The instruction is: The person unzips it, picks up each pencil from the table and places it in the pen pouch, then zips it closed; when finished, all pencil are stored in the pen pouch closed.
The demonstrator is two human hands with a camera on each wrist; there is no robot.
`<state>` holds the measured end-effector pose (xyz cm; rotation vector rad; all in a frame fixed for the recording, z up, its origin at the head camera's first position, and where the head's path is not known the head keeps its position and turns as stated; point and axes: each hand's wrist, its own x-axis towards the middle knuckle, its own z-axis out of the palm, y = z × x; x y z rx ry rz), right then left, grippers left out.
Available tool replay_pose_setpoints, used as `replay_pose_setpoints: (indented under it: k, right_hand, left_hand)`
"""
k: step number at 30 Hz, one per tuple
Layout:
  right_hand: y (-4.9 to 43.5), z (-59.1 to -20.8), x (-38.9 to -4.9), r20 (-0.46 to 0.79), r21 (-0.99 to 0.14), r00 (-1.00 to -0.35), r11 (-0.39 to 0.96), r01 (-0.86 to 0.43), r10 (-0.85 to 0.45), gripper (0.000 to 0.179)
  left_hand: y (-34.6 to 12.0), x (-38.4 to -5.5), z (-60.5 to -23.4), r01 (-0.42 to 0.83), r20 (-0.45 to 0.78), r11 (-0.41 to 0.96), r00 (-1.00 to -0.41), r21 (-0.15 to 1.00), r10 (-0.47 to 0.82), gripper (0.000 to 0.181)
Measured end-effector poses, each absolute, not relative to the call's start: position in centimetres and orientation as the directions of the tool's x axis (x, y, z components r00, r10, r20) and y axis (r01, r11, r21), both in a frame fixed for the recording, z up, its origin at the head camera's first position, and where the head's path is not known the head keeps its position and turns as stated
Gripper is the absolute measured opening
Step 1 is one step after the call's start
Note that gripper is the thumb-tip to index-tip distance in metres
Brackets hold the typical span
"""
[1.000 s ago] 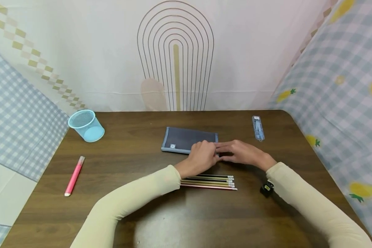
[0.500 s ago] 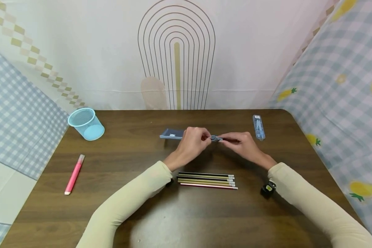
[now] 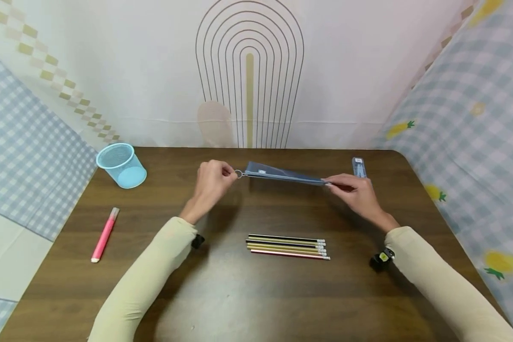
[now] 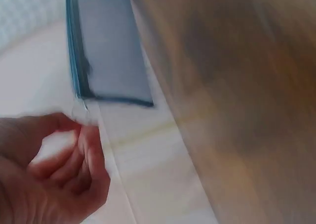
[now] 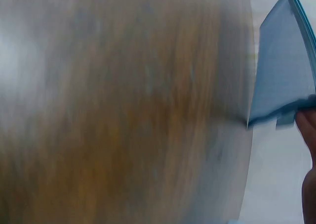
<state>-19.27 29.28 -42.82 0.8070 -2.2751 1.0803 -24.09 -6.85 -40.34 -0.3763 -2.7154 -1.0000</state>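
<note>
A dark blue-grey zipper pouch (image 3: pixel 282 175) with a blue edge is held up above the table, stretched between both hands. At its left end a metal ring (image 3: pixel 239 174) on the zipper pull is pinched by my left hand (image 3: pixel 211 183), thumb against fingertips. My right hand (image 3: pixel 355 192) pinches the pouch's right end. The left wrist view shows the pouch (image 4: pixel 111 46) hanging from the ring beyond the curled left fingers. In the right wrist view only part of the right hand (image 5: pixel 310 150) appears, at the pouch's lower corner.
Several pencils (image 3: pixel 286 246) lie side by side on the brown table (image 3: pixel 248 299). A pink marker (image 3: pixel 105 235) rests at the left, below a light blue mesh cup (image 3: pixel 121 166). Behind the right hand is a small clear blue case (image 3: pixel 358 166), partly hidden.
The pouch has risen off the table. My left hand has travelled left from the pouch's right end to its left end, with the zipper ring. The right hand has shifted slightly right.
</note>
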Motion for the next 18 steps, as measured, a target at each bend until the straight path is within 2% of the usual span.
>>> replay_pose_setpoints:
  k: [9, 14, 18]
  right_hand:
    - [27.5, -43.0, -20.1, 0.625, -0.519, -0.716, 0.52, -0.679, -0.31, 0.024]
    - [26.8, -42.6, -20.4, 0.624, -0.525, -0.717, 0.513, -0.68, -0.312, 0.023]
    - [26.0, -42.8, -20.3, 0.623, -0.528, -0.707, 0.487, -0.696, -0.334, 0.027]
  left_hand:
    - [-9.5, -23.7, -40.4, 0.216, 0.171, 0.759, -0.975, 0.614, 0.139, 0.013]
    - [-9.1, -23.3, -40.0, 0.306, 0.13, 0.703, -0.947, 0.642, 0.294, 0.012]
    - [-8.6, -23.0, -40.5, 0.382, 0.158, 0.668, -0.915, 0.639, 0.372, 0.014]
